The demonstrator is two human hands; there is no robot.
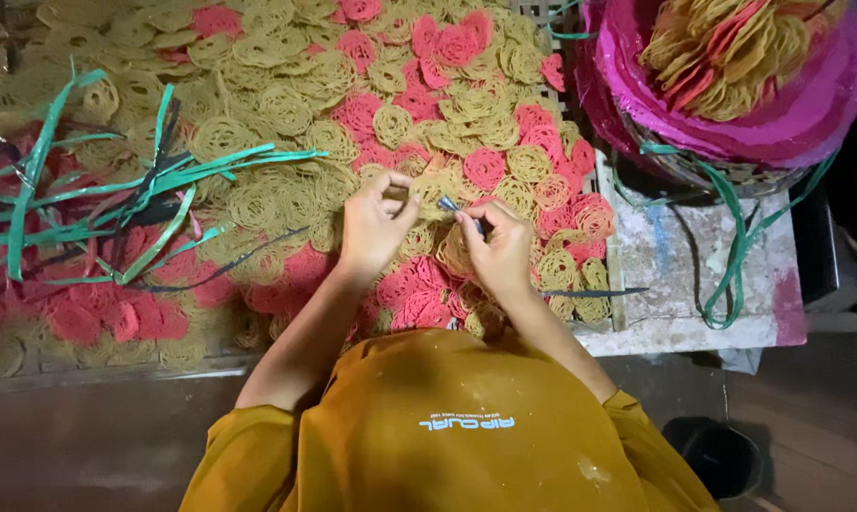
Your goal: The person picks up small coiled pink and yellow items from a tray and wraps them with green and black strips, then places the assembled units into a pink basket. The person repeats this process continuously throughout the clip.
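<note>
Meanwhile, a small dark tool (447, 204) is pinched in the right hand (495, 251), the left hand (376, 223) is closed on a yellow noodle coil (405, 192); most coils (286, 104) are left loose.

The person wears a mustard-yellow shirt (447, 427) of soft, loose cloth with short sleeves that end above the elbows, leaving both forearms bare. A small line of white lettering sits on the cloth below the right hand (500, 251), with a pale smudge lower still. The left hand (373, 226) and the right hand carry no gloves, rings or wristbands.
</note>
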